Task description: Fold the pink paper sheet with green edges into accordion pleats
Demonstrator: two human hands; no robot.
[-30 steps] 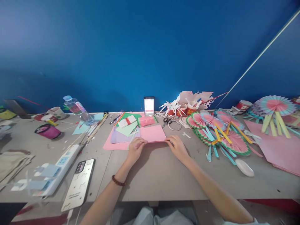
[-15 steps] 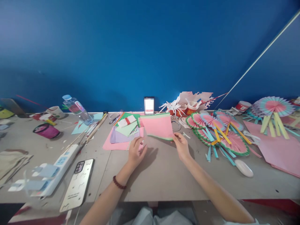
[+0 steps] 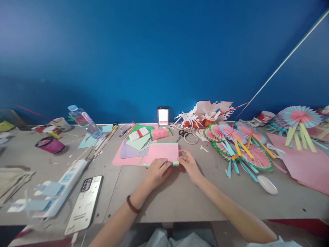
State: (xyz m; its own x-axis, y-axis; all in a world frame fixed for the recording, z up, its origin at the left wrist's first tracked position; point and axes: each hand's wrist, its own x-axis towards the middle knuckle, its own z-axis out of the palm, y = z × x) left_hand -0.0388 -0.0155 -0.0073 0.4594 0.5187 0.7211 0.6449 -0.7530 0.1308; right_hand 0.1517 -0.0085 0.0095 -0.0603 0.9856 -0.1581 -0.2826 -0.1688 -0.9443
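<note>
A pink paper sheet (image 3: 164, 151) with green strips along its far and near edges lies on the table in front of me. My left hand (image 3: 158, 172) is closed over its near edge, fingers bent and pressed to the paper, thumb hidden. At the near right corner, my right hand (image 3: 189, 166) pinches the sheet between thumb and fingers. Just behind it rests a pleated pink paper strip (image 3: 161, 133) with green edges. Under the sheet's left side are a lilac paper (image 3: 127, 151) and a larger pink paper (image 3: 118, 159).
Scissors (image 3: 181, 133) and a ring of white tape (image 3: 191, 138) lie behind my right hand. Folded paper fans (image 3: 253, 156) and a white computer mouse (image 3: 267, 184) are at right. Leftward are a phone (image 3: 84, 204), a power strip (image 3: 65, 185) and a tilted bottle (image 3: 86, 120).
The pink sheet has come down from a raised position onto the table, nearer and further left. My left hand has moved onto its near edge; the pleated strip and scissors are now uncovered.
</note>
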